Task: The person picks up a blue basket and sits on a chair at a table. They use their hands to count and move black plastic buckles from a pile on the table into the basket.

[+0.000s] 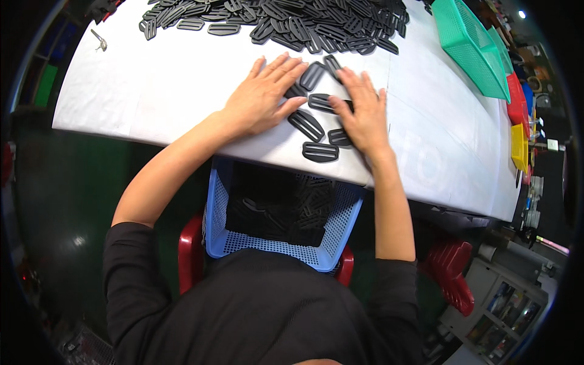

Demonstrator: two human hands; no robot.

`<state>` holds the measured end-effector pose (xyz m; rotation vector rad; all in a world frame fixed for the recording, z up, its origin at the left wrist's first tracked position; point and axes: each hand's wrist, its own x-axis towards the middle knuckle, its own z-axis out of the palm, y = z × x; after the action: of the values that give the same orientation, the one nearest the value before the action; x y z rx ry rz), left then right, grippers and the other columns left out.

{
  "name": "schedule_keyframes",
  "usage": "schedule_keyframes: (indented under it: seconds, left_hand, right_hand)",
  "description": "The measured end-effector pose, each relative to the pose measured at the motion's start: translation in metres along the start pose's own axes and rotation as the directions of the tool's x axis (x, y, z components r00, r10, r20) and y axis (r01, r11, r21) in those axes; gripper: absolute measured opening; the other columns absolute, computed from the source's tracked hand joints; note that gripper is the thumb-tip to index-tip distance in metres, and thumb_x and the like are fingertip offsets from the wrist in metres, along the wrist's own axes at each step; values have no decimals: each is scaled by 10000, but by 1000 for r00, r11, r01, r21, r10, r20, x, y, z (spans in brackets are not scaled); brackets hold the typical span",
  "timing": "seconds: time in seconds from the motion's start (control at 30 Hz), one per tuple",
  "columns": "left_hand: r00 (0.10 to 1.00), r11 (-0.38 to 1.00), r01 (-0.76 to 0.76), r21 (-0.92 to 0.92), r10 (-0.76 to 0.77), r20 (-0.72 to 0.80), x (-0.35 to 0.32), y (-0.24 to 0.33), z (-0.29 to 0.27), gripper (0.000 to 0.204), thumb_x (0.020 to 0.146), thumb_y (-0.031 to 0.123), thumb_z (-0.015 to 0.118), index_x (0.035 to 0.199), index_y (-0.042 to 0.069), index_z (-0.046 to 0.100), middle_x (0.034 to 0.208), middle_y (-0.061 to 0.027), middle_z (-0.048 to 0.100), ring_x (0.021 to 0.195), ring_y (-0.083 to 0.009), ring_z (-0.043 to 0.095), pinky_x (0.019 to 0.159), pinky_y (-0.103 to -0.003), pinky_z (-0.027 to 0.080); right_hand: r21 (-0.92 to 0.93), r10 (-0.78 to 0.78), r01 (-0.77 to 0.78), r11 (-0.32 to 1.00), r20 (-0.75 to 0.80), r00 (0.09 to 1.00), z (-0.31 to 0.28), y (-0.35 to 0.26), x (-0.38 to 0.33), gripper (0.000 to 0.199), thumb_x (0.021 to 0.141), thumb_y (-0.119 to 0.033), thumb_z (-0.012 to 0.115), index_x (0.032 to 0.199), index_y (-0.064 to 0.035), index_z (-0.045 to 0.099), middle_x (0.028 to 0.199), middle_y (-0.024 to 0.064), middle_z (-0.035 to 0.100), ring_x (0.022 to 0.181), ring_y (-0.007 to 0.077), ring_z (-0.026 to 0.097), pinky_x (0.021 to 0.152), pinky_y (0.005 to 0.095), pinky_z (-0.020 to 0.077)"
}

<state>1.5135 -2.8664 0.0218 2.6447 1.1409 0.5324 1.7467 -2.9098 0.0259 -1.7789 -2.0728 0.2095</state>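
Note:
My left hand (263,97) lies flat, fingers spread, on the white table (158,91), its fingertips touching black plastic slide buckles (312,76). My right hand (363,109) also lies flat, palm down, over several of these buckles. More loose buckles (306,125) sit between and just below the two hands near the table's front edge, one (320,152) close to the rim. A large heap of the same black buckles (304,21) spreads across the far side of the table. Neither hand grips anything.
A blue perforated basket (219,231) holding black buckles sits on a red stool (190,255) under the table edge, in front of my lap. Green (471,42), red (517,100) and yellow (519,146) baskets line the right edge. A small metal tool (99,40) lies far left.

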Motion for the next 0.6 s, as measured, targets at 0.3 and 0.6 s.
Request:
schedule_keyframes:
  seconds: [0.3, 0.6]
  left_hand:
    - [984, 948, -51, -315, -7, -180, -35, 55, 4, 395, 908, 158, 593, 1277, 28, 535, 1303, -184, 505, 1272, -355, 444, 1067, -429, 362]
    - [992, 733, 108, -672, -125, 23, -85, 91, -39, 219, 944, 79, 530, 1126, 9, 630, 1108, -155, 641, 1071, -280, 614, 949, -358, 460]
  right_hand:
    - [307, -76, 142, 941, -217, 973, 3, -47, -60, 385, 919, -387, 596, 1147, -79, 633, 1179, 106, 634, 1226, 326, 520, 1057, 507, 315]
    - [603, -90, 17, 798, 91, 992, -38, -74, -119, 221, 906, -246, 635, 983, -41, 674, 1009, 141, 660, 990, 291, 620, 903, 411, 452]
